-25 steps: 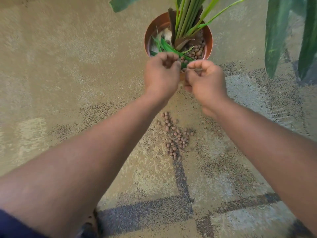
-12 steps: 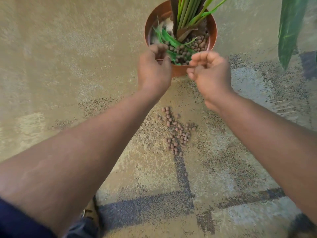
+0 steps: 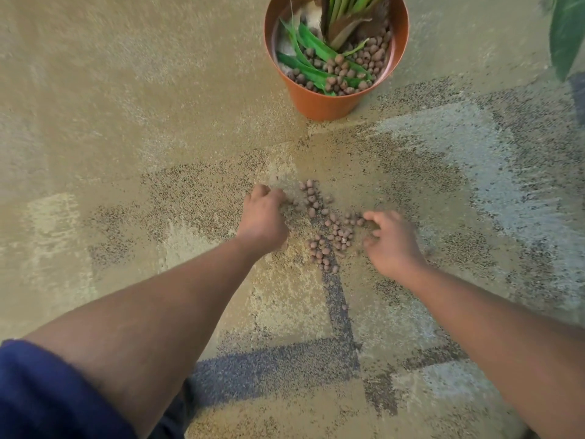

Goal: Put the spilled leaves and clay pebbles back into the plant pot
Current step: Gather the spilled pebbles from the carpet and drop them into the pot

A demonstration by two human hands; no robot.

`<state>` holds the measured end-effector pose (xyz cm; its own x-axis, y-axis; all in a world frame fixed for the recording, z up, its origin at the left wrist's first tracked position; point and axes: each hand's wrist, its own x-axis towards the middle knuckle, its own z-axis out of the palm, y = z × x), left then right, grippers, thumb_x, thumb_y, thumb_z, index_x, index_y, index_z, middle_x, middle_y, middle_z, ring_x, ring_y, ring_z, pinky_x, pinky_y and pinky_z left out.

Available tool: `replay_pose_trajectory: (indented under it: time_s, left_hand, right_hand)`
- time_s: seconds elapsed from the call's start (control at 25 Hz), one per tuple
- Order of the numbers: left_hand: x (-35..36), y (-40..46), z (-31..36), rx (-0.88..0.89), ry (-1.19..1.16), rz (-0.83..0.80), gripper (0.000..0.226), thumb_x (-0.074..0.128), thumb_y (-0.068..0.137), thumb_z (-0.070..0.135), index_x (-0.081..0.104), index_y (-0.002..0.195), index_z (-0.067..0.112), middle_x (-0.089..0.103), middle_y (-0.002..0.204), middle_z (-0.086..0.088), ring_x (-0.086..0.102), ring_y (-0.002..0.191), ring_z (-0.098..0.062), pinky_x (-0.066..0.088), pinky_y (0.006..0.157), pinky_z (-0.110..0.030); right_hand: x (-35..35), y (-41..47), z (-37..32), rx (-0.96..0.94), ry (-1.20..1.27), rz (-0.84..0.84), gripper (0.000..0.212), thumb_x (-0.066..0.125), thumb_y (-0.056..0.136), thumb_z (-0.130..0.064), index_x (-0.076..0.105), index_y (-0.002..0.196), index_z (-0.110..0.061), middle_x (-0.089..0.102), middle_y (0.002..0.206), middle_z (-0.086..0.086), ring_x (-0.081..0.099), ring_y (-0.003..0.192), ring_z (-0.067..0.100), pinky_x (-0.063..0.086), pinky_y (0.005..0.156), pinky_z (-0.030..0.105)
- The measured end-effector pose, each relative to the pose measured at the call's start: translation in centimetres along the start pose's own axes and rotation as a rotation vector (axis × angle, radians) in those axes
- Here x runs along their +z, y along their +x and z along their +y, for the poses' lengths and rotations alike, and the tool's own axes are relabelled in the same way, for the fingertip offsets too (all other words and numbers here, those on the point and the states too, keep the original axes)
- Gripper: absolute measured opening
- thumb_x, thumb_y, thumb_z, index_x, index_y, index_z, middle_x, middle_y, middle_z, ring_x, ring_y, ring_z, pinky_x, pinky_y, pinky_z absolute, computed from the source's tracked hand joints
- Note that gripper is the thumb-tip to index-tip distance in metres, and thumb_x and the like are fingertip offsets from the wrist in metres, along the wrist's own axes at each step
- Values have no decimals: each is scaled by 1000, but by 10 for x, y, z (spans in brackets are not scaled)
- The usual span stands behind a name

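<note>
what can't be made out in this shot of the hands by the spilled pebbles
- Head view: plant's upper leaves, cut off by the top edge above the orange plastic pot.
- Left hand palm and fingers: curled under, contents hidden.
- Brown clay pebbles on carpet: too small to count.

No readable text, no labels, no brands, no numbers, no signs anywhere in view

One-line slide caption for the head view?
Both hands flank spilled clay pebbles on carpet, below the pot.
</note>
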<state>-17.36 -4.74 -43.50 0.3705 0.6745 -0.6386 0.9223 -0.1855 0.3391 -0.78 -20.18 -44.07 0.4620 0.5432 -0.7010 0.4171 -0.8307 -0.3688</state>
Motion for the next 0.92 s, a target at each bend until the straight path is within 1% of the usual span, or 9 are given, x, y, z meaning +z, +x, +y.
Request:
replay_pose_trajectory:
  time_s: [0.12,0.2,0.32,0.48,0.56,0.64,0.76,0.84,0.92]
  left_hand:
    - [-2,8,-3,9,-27,-4,47,54,85,-16,62,115,20,50,117,1,52,115,-22,48,110,-41]
    - [-2,12,-1,42,-28,-5,36,60,89,-9,58,106,22,53,117,-1,56,116,-25,49,110,-39]
    - [0,16,1,137,-26,-28,30,70,90,3,62,113,19,53,116,1,58,109,-20,47,106,-28]
    - [4,20,4,225,53,-28,11,65,95,8,66,101,18,53,109,3,58,96,-16,51,96,-24]
    - [6,19,4,214,78,-35,9,64,97,9,63,95,18,53,104,3,59,93,-18,54,91,-25]
    - [8,17,1,203,91,-45,6,65,98,12,62,95,17,53,103,3,59,92,-18,52,89,-24]
    - [11,14,-2,221,134,-40,2,62,100,16,64,100,17,52,106,3,58,92,-16,50,87,-22]
    - [16,13,-3,273,152,-16,10,59,100,11,65,104,18,53,105,4,58,91,-15,55,88,-24]
    - [20,11,-4,316,163,-23,21,54,101,4,67,108,19,56,102,5,61,90,-15,58,83,-25]
  right_hand:
    - [0,3,-7,-38,16,7,61,66,90,1,51,146,-18,49,142,3,56,125,23,51,109,43]
    - [0,9,-13,-90,-25,-10,58,62,93,0,50,147,-17,49,142,4,57,123,23,49,112,43]
    - [-4,14,-18,-163,-157,-39,55,57,96,1,49,148,-17,50,143,7,52,131,28,39,117,41]
    - [-6,14,-18,-253,-267,-19,27,58,97,-2,63,120,-15,57,128,7,57,122,27,43,112,38]
    - [-8,12,-18,-272,-281,-25,16,60,97,-4,61,104,-18,58,120,4,60,111,24,50,106,36]
    - [-8,12,-15,-269,-275,-34,15,61,97,-6,54,95,-20,57,111,1,60,102,22,54,99,35]
    - [-6,11,-12,-263,-248,-15,14,59,99,-7,55,108,-16,57,102,0,61,92,21,58,86,38]
    - [-5,14,-12,-263,-247,-5,16,58,99,-8,56,114,-14,55,98,-1,62,90,21,58,82,36]
    - [-4,17,-13,-272,-271,7,12,57,100,-8,58,111,-12,56,97,1,62,88,21,58,81,37]
